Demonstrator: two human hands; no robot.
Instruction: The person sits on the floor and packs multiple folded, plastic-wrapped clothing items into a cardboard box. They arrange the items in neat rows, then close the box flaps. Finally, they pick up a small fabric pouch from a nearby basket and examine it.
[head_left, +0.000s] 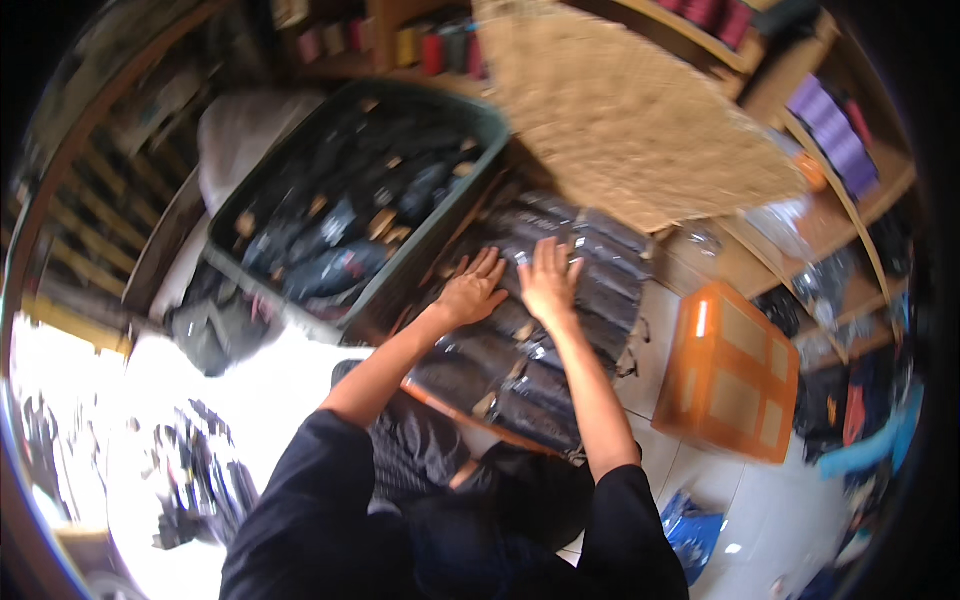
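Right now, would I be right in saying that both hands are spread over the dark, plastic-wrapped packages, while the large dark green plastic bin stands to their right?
Not quite: the head view shows the large dark green plastic bin on their left, not their right. The left hand and right hand are indeed spread over the dark, plastic-wrapped packages.

No text, label, number or sign readable; frame blurred. Small reddish mark on dark wrapped packet [338, 278] inside green bin [490, 130], left of center: too smeared to tell whether lettering. Small orange mark on dark item [822, 418] on lower shelf, right side of frame: likewise unclear. Dark plastic-wrapped bundles [540, 390], center: glare and blur, nothing legible.
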